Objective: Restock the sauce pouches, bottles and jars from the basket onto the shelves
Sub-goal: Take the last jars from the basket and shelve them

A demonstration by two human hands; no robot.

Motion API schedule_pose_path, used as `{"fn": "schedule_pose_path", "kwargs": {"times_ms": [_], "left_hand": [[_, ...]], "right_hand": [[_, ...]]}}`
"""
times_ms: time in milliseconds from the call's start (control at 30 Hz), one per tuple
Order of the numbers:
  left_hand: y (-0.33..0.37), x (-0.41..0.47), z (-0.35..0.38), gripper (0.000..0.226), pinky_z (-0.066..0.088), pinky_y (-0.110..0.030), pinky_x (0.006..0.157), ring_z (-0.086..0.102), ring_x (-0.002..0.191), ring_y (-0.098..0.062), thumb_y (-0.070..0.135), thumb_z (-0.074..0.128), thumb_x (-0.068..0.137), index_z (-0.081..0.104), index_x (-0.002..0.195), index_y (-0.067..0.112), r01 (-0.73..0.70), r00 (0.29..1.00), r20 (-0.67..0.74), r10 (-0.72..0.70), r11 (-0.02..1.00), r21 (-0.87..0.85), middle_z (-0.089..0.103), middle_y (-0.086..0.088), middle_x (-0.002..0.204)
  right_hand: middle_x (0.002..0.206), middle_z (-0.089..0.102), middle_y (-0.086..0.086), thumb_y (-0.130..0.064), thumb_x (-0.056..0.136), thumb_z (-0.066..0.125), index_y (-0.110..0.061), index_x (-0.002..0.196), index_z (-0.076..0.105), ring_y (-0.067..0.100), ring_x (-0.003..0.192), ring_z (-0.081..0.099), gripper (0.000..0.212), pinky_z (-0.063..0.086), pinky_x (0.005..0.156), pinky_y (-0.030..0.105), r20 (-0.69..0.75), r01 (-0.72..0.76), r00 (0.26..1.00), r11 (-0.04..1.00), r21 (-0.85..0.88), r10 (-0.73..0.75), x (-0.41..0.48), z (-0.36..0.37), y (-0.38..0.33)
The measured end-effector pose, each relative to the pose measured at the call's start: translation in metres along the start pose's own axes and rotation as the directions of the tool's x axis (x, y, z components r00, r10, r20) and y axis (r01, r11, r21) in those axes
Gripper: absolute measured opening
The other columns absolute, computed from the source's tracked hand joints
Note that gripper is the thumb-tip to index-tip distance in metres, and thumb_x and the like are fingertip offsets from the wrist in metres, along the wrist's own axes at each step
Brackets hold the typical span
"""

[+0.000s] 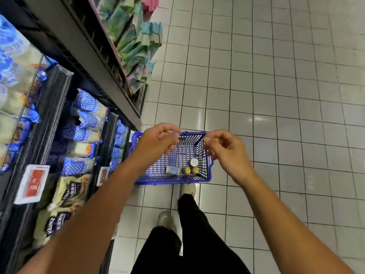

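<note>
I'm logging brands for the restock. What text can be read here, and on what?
"HEINZ": on the cream pouch, lower left.
Red shelf tags: too blurred to read.
Blue packets: print unreadable.
Bottles in the basket: labels too small to read.

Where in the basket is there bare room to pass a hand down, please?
The basket floor is bare along its far wall and left side. It is crowded in the near right corner: a lying bottle, two yellow-capped jars and a white-lidded jar.
</note>
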State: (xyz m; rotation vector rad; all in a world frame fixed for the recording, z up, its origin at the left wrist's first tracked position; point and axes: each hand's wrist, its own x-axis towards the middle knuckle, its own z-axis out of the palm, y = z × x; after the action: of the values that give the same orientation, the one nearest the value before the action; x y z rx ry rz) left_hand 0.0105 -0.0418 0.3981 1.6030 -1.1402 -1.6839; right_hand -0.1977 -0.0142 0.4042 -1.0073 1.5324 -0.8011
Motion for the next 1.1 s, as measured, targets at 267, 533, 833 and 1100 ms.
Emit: {"fn": "schedule_pose_path", "kwargs": {"times_ms": [267, 533, 833, 1100], "left_hand": [[-0.105, 0.089, 0.011, 0.015, 0.048, -0.017, 0.052, 0.056, 0.054, -0.003, 0.008, 0.057, 0.095, 0.064, 0.096, 0.021, 0.220, 0.975, -0.035, -0.218, 0.974, 0.051, 0.065, 0.000, 0.078], [-0.284, 0.170, 0.028, 0.008, 0.049, -0.026, 0.061, 0.058, 0.059, -0.008, 0.020, 0.059, 0.096, 0.060, 0.088, 0.024, 0.384, 0.916, 0.019, -0.401, 0.891, 0.244, 0.064, -0.002, 0.079], [-0.449, 0.263, 0.050, 0.013, 0.035, -0.020, 0.050, 0.051, 0.060, -0.008, 0.016, 0.060, 0.093, 0.060, 0.098, 0.027, 0.368, 0.888, 0.036, -0.459, 0.754, 0.545, 0.057, 0.001, 0.091], [-0.553, 0.325, 0.061, 0.056, 0.046, -0.044, 0.089, 0.053, 0.115, -0.038, 0.007, 0.072, 0.084, 0.050, 0.135, 0.012, 0.124, 0.884, 0.127, -0.450, 0.488, 0.864, 0.052, -0.019, 0.133]], "right_hand": [[0.088, 0.070, 0.001, -0.015, 0.095, 0.063, -0.003, 0.101, 0.067, -0.002, 0.067, 0.065, 0.015, 0.050, 0.057, 0.011, 0.116, -0.255, 0.953, 0.948, -0.192, 0.280, 0.084, 0.009, 0.119], [0.073, 0.067, 0.005, -0.013, 0.089, 0.068, -0.015, 0.084, 0.061, 0.017, 0.061, 0.061, 0.009, 0.053, 0.061, 0.033, 0.127, -0.367, 0.893, 0.863, -0.348, 0.431, 0.174, 0.043, 0.284], [0.134, 0.056, 0.020, -0.006, 0.087, 0.070, -0.013, 0.140, 0.045, 0.038, 0.120, 0.055, 0.059, 0.049, 0.097, 0.045, 0.316, 0.073, 0.849, 0.497, -0.864, 0.424, 0.262, 0.059, 0.448], [0.155, 0.029, 0.023, -0.003, 0.085, 0.071, -0.017, 0.154, 0.025, 0.044, 0.142, 0.030, 0.084, 0.048, 0.102, 0.057, 0.429, 0.519, 0.725, -0.017, -0.855, 0.539, 0.310, 0.090, 0.527]]}}
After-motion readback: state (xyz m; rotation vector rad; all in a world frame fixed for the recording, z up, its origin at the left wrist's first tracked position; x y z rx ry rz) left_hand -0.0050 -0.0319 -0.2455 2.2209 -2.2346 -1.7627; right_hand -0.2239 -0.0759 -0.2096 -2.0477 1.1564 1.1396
